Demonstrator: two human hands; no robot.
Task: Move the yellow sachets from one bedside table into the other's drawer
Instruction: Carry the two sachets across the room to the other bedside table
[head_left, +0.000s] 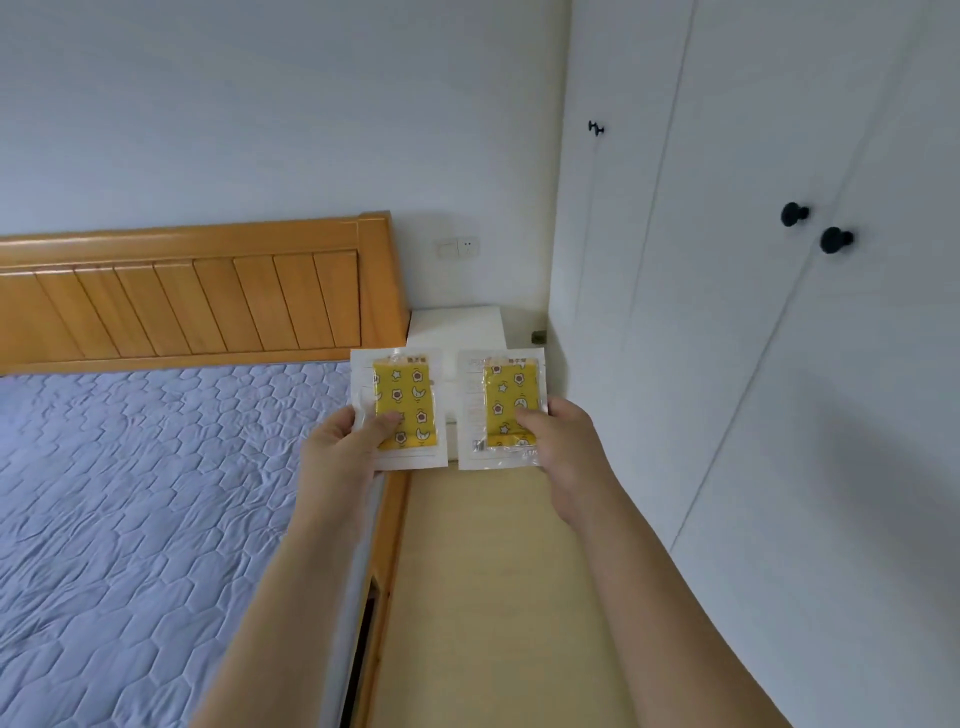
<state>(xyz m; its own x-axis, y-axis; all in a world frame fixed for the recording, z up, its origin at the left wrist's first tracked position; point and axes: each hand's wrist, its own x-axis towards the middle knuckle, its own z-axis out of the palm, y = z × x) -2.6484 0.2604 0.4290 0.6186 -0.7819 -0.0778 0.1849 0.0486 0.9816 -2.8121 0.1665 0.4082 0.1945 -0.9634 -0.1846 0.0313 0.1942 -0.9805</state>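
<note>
I hold two yellow sachets in clear packets, side by side, in front of a white bedside table (456, 326). My left hand (345, 447) grips the left sachet (402, 395) by its lower left corner, thumb on its face. My right hand (563, 441) grips the right sachet (506, 397) at its lower right, thumb on the yellow part. Both packets face me upright and hide most of the table's front, so no drawer shows.
A bed with a blue quilted cover (140, 493) and a wooden headboard (187, 301) fills the left. White wardrobe doors with black knobs (794, 213) stand on the right. A narrow strip of pale wooden floor (498, 597) runs between bed and wardrobe. A wall socket (458, 248) sits above the table.
</note>
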